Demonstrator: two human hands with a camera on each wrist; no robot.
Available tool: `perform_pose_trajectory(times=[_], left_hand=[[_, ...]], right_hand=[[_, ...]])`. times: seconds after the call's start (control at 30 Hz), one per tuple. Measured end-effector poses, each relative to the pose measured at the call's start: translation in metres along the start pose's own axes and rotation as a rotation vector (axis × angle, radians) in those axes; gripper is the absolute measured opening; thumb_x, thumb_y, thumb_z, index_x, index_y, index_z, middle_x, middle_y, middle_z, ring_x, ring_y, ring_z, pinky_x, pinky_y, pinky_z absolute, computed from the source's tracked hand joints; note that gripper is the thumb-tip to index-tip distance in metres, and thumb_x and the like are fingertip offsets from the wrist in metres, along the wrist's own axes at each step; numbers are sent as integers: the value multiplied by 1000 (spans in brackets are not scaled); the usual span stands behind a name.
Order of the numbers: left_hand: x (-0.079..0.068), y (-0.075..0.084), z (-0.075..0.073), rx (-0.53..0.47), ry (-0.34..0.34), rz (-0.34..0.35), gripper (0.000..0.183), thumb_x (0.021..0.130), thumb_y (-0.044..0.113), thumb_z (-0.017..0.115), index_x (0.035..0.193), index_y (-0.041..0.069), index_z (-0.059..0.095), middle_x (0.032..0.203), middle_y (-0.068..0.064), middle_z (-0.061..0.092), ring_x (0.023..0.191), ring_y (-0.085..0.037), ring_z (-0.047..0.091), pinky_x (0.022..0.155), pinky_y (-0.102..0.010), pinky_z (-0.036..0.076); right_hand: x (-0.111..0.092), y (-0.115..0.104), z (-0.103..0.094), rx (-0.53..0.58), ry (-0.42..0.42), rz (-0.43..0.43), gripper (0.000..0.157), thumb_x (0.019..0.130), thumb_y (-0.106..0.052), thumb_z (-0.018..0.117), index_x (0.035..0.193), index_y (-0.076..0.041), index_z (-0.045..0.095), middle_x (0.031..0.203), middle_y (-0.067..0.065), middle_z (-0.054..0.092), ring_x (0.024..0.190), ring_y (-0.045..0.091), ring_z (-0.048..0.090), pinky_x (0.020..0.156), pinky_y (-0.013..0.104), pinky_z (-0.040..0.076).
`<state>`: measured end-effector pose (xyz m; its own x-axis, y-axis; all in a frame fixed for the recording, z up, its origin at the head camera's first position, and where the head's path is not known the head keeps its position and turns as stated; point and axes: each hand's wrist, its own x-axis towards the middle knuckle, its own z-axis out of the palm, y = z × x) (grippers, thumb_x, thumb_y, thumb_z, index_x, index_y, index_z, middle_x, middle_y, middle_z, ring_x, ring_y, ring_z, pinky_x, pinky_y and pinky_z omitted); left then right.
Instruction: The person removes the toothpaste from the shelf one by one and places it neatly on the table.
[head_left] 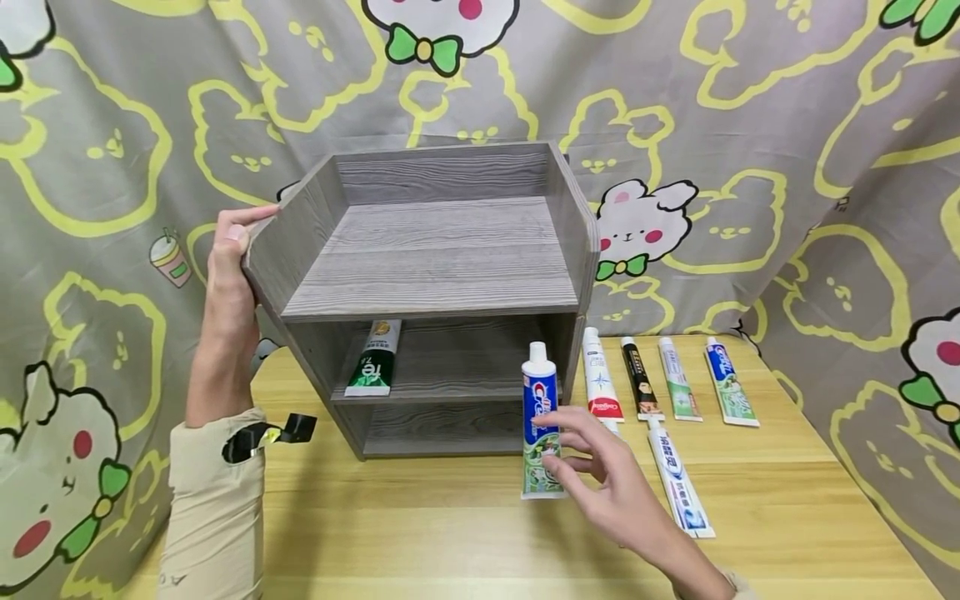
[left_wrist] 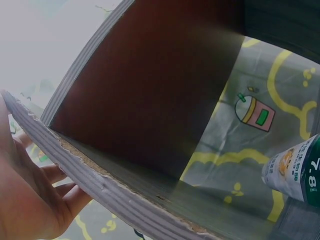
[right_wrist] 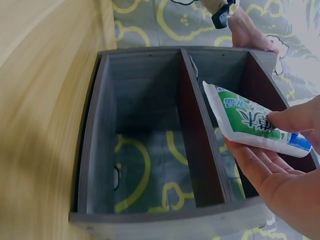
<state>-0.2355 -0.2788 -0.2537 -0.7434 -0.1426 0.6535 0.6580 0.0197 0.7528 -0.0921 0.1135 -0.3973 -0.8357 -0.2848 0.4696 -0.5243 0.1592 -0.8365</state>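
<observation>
A blue and green Crest toothpaste tube is pinched between the thumb and fingers of my right hand, its white cap pointing up. It is in front of the right side of a grey wood-grain shelf unit. My left hand holds the upper left side panel of the shelf; in the left wrist view its fingers are behind the panel edge. On the middle shelf, at the left, lies a green and white toothpaste tube. The right wrist view shows the held tube near the shelf openings.
Right of the shelf on the wooden table lie a white and red Colgate tube, a black tube, a white and green tube, another Crest tube and a white and blue tube. A patterned curtain hangs behind.
</observation>
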Motion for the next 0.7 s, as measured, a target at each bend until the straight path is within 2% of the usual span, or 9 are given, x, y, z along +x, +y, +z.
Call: perform_pose_trajectory(times=[0.33, 0.7], left_hand=[[-1, 3, -1, 18, -14, -2, 44, 99, 28, 37, 131, 11, 64, 116, -14, 54, 90, -25, 50, 74, -34, 36], [-2, 2, -2, 18, -17, -5, 45, 99, 29, 37, 130, 11, 64, 117, -14, 54, 91, -25, 50, 75, -35, 36]], right_hand=[[-12, 6, -27, -85, 24, 12, 50, 93, 8, 68, 135, -17, 60, 134, 2, 60, 112, 20, 69, 81, 35, 59], [-33, 23, -55, -203, 112, 34, 50, 93, 12, 65, 137, -10, 59, 136, 6, 57, 109, 11, 67, 83, 27, 57]])
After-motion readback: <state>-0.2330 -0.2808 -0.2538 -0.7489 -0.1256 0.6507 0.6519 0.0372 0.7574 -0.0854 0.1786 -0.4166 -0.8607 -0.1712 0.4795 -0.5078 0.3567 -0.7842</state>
